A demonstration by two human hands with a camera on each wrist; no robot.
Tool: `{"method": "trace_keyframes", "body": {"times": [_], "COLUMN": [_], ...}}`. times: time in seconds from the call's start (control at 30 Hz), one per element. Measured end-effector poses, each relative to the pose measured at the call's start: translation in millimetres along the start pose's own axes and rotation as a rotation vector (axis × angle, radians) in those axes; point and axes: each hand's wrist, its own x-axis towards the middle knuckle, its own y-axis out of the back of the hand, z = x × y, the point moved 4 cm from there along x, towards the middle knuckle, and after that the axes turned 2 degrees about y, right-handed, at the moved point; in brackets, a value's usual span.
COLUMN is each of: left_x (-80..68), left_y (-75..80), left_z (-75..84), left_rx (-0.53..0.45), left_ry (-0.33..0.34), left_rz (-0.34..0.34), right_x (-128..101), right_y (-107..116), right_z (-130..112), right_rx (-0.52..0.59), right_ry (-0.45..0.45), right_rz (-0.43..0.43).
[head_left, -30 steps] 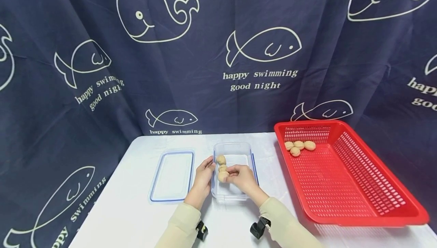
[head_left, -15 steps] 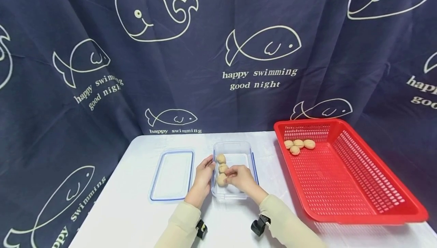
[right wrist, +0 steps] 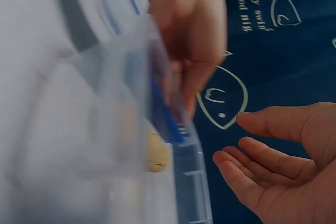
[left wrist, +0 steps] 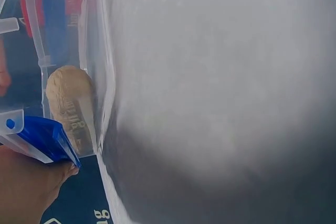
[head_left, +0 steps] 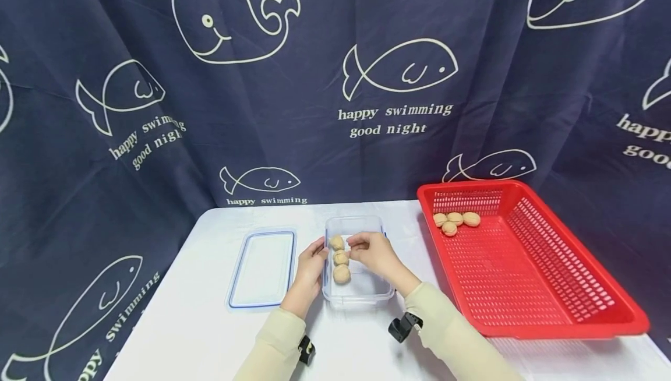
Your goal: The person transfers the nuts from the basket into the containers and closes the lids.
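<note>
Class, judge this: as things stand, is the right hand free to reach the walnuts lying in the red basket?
Probably yes. The right hand is open above the clear box, and the red basket beside it is uncovered, leaving its walnuts exposed.

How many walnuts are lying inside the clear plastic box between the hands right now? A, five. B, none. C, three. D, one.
C: the head view shows three walnuts in a row along the left side of the clear box, while four more sit apart in the red basket.
</note>
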Motion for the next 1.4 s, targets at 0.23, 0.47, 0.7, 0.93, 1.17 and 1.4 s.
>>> {"method": "trace_keyframes", "body": {"times": [0.23, 0.47, 0.7, 0.93, 1.17, 1.4], "left_x": [1.4, 2.6, 0.5, 0.3, -0.6, 0.9], "left_y": [2.6, 1.3, 0.5, 0.9, 0.3, -0.1], "left_z": [-3.5, -2.0, -1.4, -2.8, -0.8, -1.2], "left_rx": [0.000, -0.001, 0.029, 0.058, 0.085, 0.068], "left_ry": [-0.055, 0.017, 0.009, -0.009, -0.017, -0.007], "left_rz": [0.000, -0.010, -0.011, -0.007, -0.013, -0.019], "right_x": [16.9, 32.5, 41.2, 38.6, 32.2, 31.3], "right_y": [22.9, 57.6, 105.6, 150.2, 185.8, 216.4], "right_z": [-21.4, -45.4, -47.1, -29.7, -3.2, 29.8], "right_rx": [0.012, 0.041, -0.025, -0.104, -0.134, -0.068], "right_ry": [0.063, 0.076, 0.100, 0.056, 0.037, 0.030], "right_rz": [0.020, 0.059, 0.102, 0.132, 0.151, 0.197]}}
